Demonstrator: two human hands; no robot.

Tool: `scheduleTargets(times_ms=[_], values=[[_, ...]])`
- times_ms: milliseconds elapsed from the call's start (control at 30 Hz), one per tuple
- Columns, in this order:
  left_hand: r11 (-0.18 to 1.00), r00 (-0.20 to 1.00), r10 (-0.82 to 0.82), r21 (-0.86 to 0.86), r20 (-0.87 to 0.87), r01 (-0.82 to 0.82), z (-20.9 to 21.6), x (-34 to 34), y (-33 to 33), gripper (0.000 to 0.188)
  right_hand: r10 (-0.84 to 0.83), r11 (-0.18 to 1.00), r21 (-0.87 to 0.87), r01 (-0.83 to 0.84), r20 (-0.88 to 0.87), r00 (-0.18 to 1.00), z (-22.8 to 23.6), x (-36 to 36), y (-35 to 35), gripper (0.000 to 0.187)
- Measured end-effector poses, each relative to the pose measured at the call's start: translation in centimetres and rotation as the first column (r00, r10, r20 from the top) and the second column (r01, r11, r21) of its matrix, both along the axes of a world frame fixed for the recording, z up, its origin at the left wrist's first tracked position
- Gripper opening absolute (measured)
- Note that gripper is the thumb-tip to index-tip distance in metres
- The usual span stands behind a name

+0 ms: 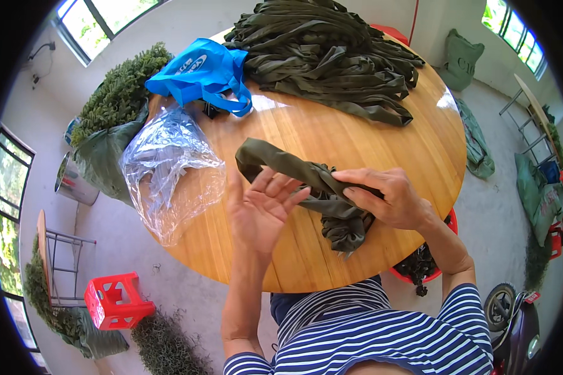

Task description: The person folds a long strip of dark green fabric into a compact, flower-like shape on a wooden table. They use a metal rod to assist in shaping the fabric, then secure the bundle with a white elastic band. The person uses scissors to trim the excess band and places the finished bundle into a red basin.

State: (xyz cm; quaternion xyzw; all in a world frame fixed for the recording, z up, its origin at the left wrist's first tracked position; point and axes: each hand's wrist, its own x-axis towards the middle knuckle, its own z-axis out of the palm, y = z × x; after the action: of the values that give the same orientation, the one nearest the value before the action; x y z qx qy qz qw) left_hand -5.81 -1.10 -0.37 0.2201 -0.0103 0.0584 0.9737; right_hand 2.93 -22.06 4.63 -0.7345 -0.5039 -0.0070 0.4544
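A dark green fabric strip (278, 160) is raised in a loop over the near part of the round wooden table (306, 265). My right hand (386, 197) pinches the strip between thumb and fingers. Palm up, my left hand (256, 212) has its fingers spread against the loop, with some fingertips hidden by cloth. Below the hands lies a bunched, gathered end (344, 232) of the same cloth. Across the far side of the table spreads a large heap of similar green strips (325, 56).
A blue bag (197, 72) and a clear plastic bag (172, 162) lie at the table's left. Beside it stands a sack of green artificial foliage (116, 94). A red stool (116, 301) is at lower left. Under the right edge sits a red basin (447, 228); a motorbike (516, 325) stands at lower right.
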Motion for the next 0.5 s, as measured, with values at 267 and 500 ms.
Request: scheduleTargets(times_ms=[267,500], values=[[0.982,0.926,0.14,-0.168,0.351,-0.085,0.6,1.8,3.9,0.026,0.076,0.977,-0.211,-0.041,0.16,0.984,1.3,0.6,-3.1,0.03],[0.969,0.96,0.2,-0.109,-0.195,-0.224,0.2,0.9,-1.0,0.031,-0.006,0.975,-0.199,0.102,0.432,0.902,1.0,-0.9,-3.1,0.03]])
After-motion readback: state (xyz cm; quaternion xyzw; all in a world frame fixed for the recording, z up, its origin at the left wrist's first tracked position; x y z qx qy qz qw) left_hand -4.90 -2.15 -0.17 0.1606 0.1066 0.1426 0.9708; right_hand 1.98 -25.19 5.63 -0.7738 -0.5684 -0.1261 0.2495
